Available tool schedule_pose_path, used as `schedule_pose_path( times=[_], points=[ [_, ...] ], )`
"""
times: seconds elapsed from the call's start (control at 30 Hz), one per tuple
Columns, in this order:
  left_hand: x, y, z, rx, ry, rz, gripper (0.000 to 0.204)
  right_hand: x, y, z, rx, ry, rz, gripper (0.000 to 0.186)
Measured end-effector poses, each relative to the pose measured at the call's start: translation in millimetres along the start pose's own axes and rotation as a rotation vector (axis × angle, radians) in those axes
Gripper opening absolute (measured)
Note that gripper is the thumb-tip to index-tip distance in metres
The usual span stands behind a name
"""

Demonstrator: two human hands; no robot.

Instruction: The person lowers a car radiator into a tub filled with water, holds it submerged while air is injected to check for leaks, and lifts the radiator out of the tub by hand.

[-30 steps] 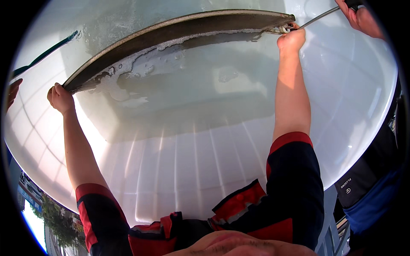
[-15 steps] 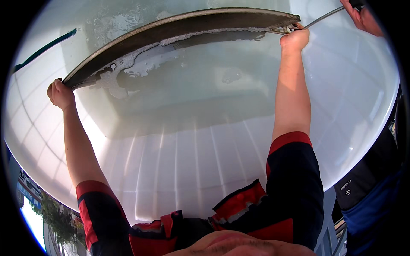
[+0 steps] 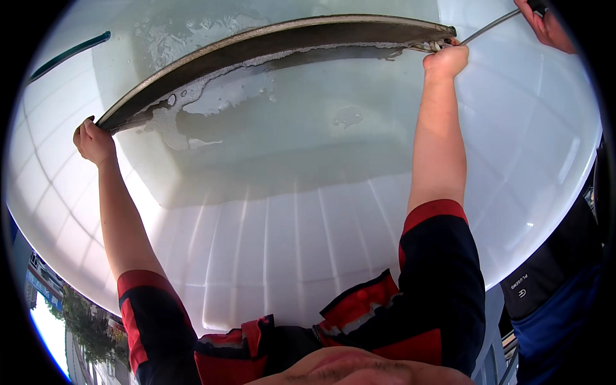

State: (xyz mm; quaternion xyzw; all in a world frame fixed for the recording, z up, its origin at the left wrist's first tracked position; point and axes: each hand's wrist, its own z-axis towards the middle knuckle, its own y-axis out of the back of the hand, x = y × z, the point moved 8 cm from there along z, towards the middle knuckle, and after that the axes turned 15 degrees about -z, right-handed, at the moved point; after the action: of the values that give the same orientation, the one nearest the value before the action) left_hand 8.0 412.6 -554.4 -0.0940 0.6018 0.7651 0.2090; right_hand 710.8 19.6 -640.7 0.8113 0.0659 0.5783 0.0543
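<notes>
A long, dark panel (image 3: 256, 43) with a pale rim spans the upper part of the view, its near face slanting down into cloudy water. My left hand (image 3: 94, 141) is closed round its left end. At the right end, my right hand (image 3: 446, 61) grips the corner, beside small pale pieces (image 3: 423, 46) too small to make out. Foam (image 3: 167, 122) floats along the panel's lower side. A thin metal rod (image 3: 491, 29) reaches to that right corner from another person's hand (image 3: 548, 29); whether it touches the panel I cannot tell.
A large white tub (image 3: 539, 160) surrounds the water (image 3: 289, 135), its ribbed near wall sloping up toward me. A dark green strip (image 3: 70, 58) lies at the upper left. Another person's dark and blue clothing (image 3: 552, 276) shows beyond the tub's right rim.
The panel and both my hands have shifted slightly to the right. Foam near the left end has spread a little. Both hands keep their hold, and the other person's rod stays near the right corner.
</notes>
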Motion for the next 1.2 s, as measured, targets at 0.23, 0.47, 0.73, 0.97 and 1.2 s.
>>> schedule_pose_path(
  times=[0.23,0.47,0.73,0.97,1.2],
  points=[
    [-6,6,-7,0.005,0.011,-0.002,0.044,0,2,-6,-0.022,-0.015,-0.012,0.019],
    [-8,9,-8,0.009,0.013,-0.003,0.044,1,4,-4,-0.054,-0.015,0.035,0.032],
    [-16,5,-12,0.012,0.006,-0.011,0.044,0,12,4,-0.063,-0.025,0.026,0.03],
    [-6,9,-13,0.019,-0.001,0.009,0.044,1,6,-5,0.005,-0.008,-0.018,0.019],
    [1,7,-11,0.002,0.041,-0.048,0.044,2,0,-16,-0.023,0.036,-0.061,0.018]
  ],
)
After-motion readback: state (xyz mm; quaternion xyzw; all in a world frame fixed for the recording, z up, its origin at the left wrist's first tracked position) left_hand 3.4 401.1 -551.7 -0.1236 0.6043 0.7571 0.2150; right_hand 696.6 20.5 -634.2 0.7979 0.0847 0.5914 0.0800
